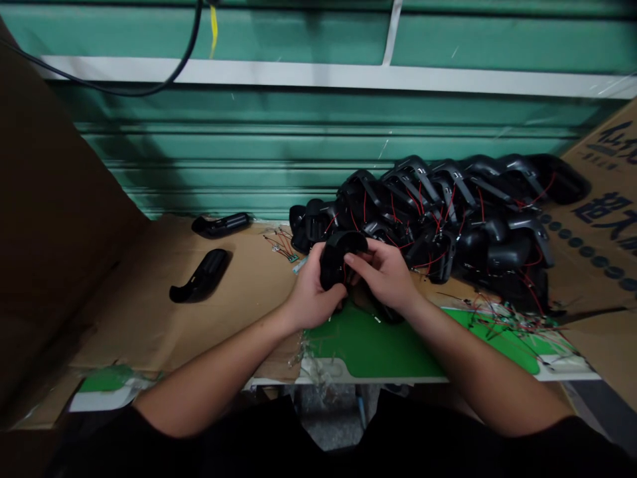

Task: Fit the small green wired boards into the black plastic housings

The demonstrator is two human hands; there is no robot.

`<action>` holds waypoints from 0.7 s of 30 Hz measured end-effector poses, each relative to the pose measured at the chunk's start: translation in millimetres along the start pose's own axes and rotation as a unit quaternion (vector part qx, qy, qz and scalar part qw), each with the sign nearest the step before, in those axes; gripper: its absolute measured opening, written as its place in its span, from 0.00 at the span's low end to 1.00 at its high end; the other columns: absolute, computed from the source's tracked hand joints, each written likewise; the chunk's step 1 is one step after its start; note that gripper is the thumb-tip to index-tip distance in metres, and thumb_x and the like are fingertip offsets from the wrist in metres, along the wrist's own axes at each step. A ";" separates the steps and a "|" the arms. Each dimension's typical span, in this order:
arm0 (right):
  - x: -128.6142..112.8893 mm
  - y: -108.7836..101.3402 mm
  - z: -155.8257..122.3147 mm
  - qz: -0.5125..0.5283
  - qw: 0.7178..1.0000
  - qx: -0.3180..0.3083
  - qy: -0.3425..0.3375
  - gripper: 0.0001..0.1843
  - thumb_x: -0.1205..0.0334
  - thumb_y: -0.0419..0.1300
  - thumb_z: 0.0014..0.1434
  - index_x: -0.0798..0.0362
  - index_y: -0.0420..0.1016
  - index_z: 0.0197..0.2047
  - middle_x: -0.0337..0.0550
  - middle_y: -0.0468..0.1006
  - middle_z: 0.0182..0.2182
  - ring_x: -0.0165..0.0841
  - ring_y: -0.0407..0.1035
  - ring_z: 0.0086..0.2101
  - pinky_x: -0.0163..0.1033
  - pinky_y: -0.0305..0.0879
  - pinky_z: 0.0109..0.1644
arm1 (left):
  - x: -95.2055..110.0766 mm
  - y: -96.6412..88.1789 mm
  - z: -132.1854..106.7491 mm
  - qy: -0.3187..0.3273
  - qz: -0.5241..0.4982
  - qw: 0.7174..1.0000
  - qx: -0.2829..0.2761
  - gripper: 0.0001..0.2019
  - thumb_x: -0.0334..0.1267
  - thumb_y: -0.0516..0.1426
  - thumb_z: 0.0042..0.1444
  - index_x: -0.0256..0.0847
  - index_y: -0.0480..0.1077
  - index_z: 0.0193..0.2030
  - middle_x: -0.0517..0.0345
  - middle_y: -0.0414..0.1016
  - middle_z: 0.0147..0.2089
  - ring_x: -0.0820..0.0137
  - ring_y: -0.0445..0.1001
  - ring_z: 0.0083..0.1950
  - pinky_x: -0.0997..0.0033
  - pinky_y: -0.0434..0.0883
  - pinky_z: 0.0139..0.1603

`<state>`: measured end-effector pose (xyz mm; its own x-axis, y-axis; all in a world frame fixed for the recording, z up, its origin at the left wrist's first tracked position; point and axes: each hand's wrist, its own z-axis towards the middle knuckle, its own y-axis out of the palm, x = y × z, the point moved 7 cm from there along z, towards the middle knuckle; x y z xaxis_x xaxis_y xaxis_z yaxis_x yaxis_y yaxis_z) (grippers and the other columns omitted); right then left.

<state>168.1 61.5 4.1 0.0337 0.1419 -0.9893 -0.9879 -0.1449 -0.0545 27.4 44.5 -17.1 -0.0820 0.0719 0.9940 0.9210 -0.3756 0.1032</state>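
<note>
Both of my hands are up in front of me around a curved black plastic housing (pixel 341 261). My left hand (pixel 313 292) grips its lower side, and my right hand (pixel 381 272) presses on it from the right, fingers over its edge. Red wires show at the housing's inner side, though my fingers hide part of it. Just beyond my hands lies a large heap of similar black housings (pixel 428 222) with red wires running through them. Under my hands is a green mat (pixel 368 345).
Two black plastic parts (pixel 202 275) (pixel 221 224) lie on the cardboard sheet (pixel 149 299) to the left. Small circuit boards with thin wires (pixel 281 244) sit nearby, and loose wires (pixel 512 322) lie on the mat's right. A green corrugated shutter (pixel 249 153) stands behind.
</note>
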 end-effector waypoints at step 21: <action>-16.7 16.0 -5.3 -0.088 0.990 -0.073 -0.077 0.12 0.54 0.65 0.69 0.55 0.76 0.48 0.47 0.79 0.43 0.35 0.77 0.42 0.39 0.77 0.45 | 14.3 -23.2 14.6 0.017 -0.086 0.991 0.100 0.35 0.56 0.68 0.51 0.34 0.71 0.60 0.48 0.75 0.58 0.80 0.75 0.45 0.81 0.75 0.47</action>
<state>152.5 51.6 19.0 0.1696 0.3242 -0.9307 -0.9358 -0.2431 -0.2552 10.4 67.7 -5.8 -0.2538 0.0861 0.9634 0.9492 -0.1692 0.2652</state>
